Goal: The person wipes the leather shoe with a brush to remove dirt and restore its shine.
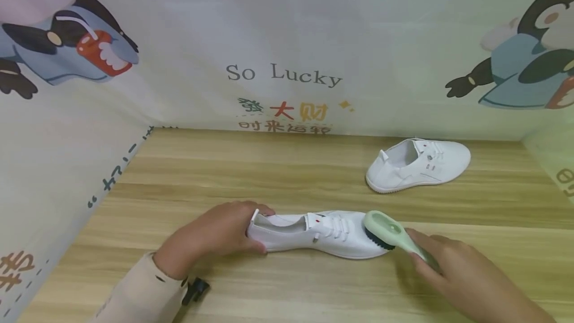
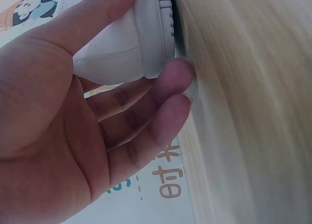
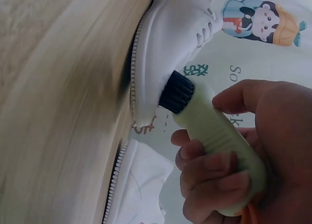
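Observation:
A white lace-up shoe [image 1: 287, 236] lies on the wooden surface in the head view, its toe to the right. My left hand [image 1: 224, 228] grips the heel, thumb on the near side and fingers on the far side; the left wrist view shows the heel [image 2: 112, 58] between thumb and fingers. My right hand [image 1: 466, 273] holds a pale green brush [image 1: 390, 231] by its handle, fingers curled round it in the right wrist view. Its dark bristles [image 3: 177, 92] press against the toe of the shoe.
A second white shoe [image 1: 419, 166] sits farther back on the right, toe pointing right. The wooden surface [image 1: 215, 168] is bounded by a white printed backdrop [image 1: 287, 24] at the back and sides. A small black clip-like piece [image 1: 196, 290] shows by the left sleeve [image 1: 143, 293].

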Demonstrator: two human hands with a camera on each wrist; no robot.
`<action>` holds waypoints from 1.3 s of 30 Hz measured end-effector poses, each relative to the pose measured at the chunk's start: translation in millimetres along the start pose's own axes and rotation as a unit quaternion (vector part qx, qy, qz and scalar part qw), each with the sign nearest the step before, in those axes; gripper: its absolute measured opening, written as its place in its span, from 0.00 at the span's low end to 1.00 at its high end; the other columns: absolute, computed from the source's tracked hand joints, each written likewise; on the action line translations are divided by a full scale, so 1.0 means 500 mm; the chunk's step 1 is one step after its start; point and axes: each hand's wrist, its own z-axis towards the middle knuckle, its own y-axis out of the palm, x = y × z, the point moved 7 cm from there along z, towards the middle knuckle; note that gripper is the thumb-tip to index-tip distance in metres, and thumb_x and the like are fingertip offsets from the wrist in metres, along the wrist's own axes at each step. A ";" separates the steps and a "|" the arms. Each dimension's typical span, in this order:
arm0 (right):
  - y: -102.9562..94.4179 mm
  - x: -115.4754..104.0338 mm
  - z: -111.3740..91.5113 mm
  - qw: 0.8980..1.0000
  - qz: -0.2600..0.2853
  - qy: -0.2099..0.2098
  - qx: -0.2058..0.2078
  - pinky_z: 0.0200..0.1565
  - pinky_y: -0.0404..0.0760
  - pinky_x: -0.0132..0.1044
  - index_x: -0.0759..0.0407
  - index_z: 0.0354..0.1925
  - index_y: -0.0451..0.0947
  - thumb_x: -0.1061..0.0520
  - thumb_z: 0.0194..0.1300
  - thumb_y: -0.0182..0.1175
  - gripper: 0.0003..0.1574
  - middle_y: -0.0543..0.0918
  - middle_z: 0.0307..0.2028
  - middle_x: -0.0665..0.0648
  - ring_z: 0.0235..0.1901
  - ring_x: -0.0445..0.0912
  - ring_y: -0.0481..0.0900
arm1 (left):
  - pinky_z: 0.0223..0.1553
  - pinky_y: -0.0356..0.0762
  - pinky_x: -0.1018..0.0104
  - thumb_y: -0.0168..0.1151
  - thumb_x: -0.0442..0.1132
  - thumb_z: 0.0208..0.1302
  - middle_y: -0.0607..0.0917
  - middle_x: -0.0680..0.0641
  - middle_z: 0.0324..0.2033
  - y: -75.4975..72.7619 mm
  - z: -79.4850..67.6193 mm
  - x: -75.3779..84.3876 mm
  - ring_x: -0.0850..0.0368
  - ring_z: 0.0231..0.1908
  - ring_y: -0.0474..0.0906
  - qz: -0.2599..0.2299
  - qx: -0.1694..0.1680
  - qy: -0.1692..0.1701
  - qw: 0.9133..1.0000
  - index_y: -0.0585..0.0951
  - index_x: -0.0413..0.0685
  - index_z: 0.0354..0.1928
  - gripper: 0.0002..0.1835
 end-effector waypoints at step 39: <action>0.001 0.012 0.002 0.999 -0.035 0.030 -0.006 0.31 0.79 0.45 0.65 0.63 0.76 0.49 0.71 0.60 0.29 0.86 0.36 0.55 0.29 0.42 0.76 | 0.45 0.77 0.61 0.81 0.52 0.46 0.86 0.53 0.51 0.004 0.005 -0.003 0.63 0.41 0.78 0.000 0.001 0.000 1.000 0.81 0.54 0.59 0.36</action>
